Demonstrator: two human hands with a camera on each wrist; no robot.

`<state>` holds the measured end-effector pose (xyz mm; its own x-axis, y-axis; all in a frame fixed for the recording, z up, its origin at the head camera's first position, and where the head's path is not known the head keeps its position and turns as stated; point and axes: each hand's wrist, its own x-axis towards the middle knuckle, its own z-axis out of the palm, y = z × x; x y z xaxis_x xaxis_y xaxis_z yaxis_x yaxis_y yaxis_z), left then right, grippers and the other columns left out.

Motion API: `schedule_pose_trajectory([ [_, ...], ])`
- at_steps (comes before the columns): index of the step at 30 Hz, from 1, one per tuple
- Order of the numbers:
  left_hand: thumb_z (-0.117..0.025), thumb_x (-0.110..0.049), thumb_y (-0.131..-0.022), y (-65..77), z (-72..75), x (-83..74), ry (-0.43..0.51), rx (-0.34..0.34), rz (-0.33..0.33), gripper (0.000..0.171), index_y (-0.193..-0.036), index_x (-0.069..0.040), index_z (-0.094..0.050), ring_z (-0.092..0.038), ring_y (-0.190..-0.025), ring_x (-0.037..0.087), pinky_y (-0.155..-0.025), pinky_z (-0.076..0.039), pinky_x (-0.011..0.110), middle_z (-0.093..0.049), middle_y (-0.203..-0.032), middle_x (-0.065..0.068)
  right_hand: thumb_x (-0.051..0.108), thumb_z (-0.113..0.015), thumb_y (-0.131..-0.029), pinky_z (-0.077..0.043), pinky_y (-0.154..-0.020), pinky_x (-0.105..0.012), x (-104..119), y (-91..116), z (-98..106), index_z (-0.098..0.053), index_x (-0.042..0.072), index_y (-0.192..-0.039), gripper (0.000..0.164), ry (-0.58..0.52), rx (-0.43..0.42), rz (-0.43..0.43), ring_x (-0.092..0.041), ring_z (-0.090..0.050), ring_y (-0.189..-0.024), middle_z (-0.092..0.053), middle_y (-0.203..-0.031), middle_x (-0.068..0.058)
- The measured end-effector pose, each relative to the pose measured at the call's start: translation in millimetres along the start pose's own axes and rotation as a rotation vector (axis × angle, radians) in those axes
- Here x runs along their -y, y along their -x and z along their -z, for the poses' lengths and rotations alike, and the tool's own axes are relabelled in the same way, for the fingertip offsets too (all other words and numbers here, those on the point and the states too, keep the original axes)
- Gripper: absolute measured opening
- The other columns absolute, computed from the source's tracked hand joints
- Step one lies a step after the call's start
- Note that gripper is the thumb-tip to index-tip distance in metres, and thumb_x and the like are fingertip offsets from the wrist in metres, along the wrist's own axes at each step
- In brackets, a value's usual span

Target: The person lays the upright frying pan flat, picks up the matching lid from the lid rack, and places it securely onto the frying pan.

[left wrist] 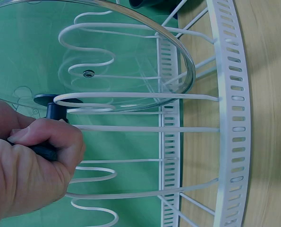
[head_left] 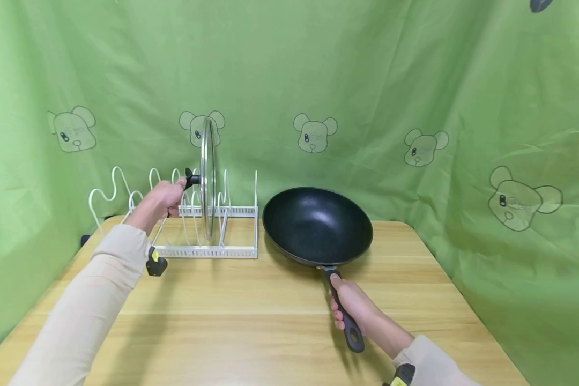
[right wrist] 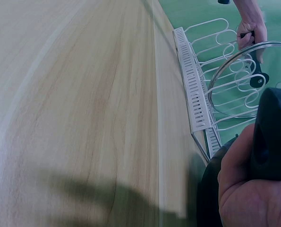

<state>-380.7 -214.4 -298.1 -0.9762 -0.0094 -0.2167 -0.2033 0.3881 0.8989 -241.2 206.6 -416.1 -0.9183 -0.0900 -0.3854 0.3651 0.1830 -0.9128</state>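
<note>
A round glass lid (head_left: 207,177) with a metal rim stands upright among the wire dividers of a white rack (head_left: 212,252). My left hand (head_left: 166,194) grips the lid's black knob (left wrist: 55,111), fingers curled around it in the left wrist view. A black wok (head_left: 318,225) is to the right of the rack, its bowl near the table's back edge. Its long dark handle (head_left: 349,324) points toward me, and my right hand (head_left: 354,305) holds it with the thumb along the top. In the right wrist view the handle's end (right wrist: 272,137) rises close to the camera.
The wooden table (head_left: 231,332) fills the lower part of the head view. Behind it and at both sides hangs a green curtain (head_left: 366,80) printed with bear heads. Several wire dividers (head_left: 116,187) of the rack extend left of the lid.
</note>
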Motion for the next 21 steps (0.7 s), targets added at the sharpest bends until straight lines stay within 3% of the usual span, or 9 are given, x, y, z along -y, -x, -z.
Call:
schedule_pose_trajectory([
  [6,-0.023,-0.042,-0.111,4.7,3.0,-6.2,0.013,0.007,0.02,0.063,-0.14,0.011,-0.04,-0.032,-0.049,0.002,-0.048,-0.034,0.019,-0.049,-0.071,-0.006,0.041,-0.029,-0.109,-0.036,-0.04,-0.023,0,0,0,-0.045,0.005,-0.101,0.039,-0.002,-0.006,0.0,-0.01,-0.036,-0.046,-0.042,-0.065,0.001],
  [15,-0.023,-0.041,-0.111,8.2,9.1,-17.8,-0.085,-0.005,0.007,0.066,-0.143,0.014,-0.037,-0.035,-0.049,0.003,-0.048,-0.037,0.019,-0.045,-0.07,-0.005,0.04,-0.029,-0.109,-0.036,-0.041,-0.023,0,1,-1,-0.045,0.005,-0.099,0.039,0.0,0.002,0.01,-0.01,-0.036,-0.047,-0.041,-0.065,0.001],
  [21,-0.024,-0.043,-0.111,11.4,12.1,-31.4,-0.057,-0.008,0.011,0.068,-0.143,0.015,-0.038,-0.034,-0.049,0.004,-0.048,-0.036,0.02,-0.038,-0.063,-0.009,0.04,-0.029,-0.109,-0.036,-0.041,-0.023,-1,0,-1,-0.045,0.004,-0.102,0.04,-0.001,-0.001,0.009,-0.011,-0.036,-0.047,-0.042,-0.065,0.001],
])
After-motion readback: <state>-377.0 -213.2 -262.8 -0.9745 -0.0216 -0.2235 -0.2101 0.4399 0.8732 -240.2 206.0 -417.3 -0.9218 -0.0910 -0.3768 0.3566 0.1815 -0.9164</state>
